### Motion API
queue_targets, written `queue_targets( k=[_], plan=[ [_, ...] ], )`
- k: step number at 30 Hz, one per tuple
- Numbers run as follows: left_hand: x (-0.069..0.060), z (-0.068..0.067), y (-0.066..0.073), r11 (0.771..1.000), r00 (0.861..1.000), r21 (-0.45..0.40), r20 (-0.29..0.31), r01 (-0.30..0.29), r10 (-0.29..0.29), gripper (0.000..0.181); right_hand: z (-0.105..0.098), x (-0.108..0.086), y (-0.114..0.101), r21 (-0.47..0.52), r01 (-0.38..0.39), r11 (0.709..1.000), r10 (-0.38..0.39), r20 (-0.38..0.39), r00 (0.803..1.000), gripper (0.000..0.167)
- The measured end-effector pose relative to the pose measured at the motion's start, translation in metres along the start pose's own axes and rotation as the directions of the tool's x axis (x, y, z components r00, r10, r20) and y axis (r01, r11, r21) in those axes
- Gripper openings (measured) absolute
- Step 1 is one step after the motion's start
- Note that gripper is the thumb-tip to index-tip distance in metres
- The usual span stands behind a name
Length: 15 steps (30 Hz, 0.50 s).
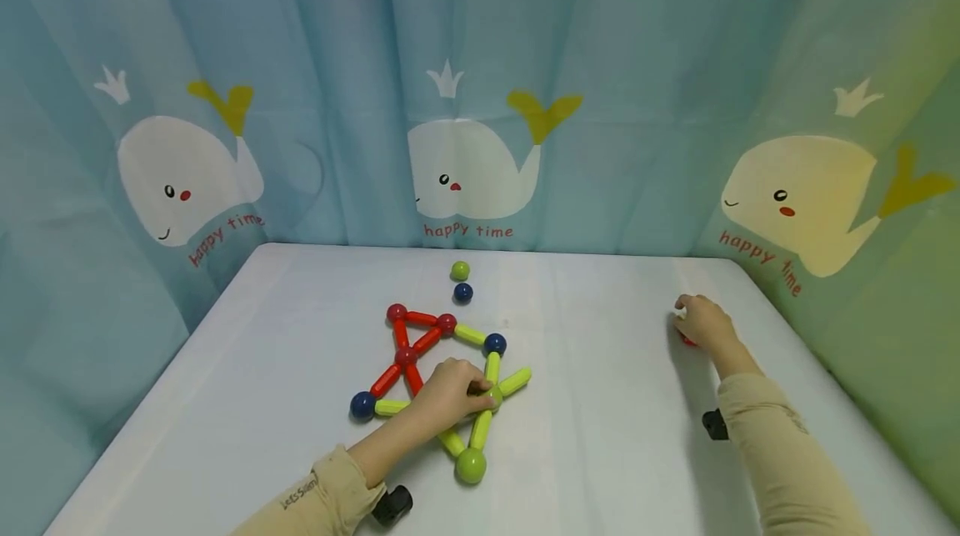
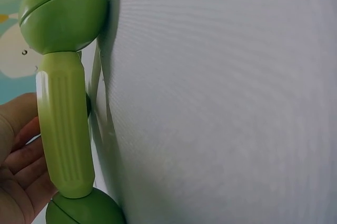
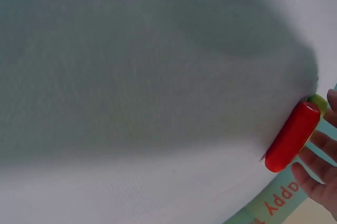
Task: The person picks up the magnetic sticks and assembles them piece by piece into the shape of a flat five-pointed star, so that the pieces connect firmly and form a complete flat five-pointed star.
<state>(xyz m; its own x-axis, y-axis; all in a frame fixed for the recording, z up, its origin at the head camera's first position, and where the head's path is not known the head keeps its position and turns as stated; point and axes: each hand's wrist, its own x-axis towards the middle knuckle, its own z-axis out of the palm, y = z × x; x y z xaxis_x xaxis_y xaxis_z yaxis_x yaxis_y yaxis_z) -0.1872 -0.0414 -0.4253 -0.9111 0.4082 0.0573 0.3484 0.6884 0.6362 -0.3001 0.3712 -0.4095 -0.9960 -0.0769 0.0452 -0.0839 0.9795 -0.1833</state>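
My left hand pinches a green ball between thumb and fingertips, at a joint of a magnetic rod-and-ball shape. A green rod runs from there to a larger green ball at the near end. Another green rod sticks out freely to the right. The shape's far side has red rods and red balls. Far to the right, my right hand reaches down with spread fingers at a red rod. A green rod shows behind it, beside the fingertips.
A loose green ball and a dark blue ball lie beyond the shape. Two more blue balls sit at its corners. A whale-print curtain hangs around the white table.
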Motion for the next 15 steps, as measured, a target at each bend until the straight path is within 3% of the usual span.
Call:
queue_targets(
  k=[8, 15],
  plan=[
    [-0.0029, 0.0029, 0.0009, 1.0, 1.0, -0.011, 0.011, 0.019, -0.019, 0.021, 0.009, 0.0009, 0.0067, 0.022, -0.001, 1.0, 0.002, -0.004, 1.0, 0.028],
    [-0.0029, 0.0006, 0.0007, 1.0, 1.0, 0.002, 0.009, 0.005, -0.005, 0.021, 0.01, 0.0057, 0.0018, 0.009, 0.023, 1.0, -0.023, -0.045, 0.999, 0.014]
  ],
)
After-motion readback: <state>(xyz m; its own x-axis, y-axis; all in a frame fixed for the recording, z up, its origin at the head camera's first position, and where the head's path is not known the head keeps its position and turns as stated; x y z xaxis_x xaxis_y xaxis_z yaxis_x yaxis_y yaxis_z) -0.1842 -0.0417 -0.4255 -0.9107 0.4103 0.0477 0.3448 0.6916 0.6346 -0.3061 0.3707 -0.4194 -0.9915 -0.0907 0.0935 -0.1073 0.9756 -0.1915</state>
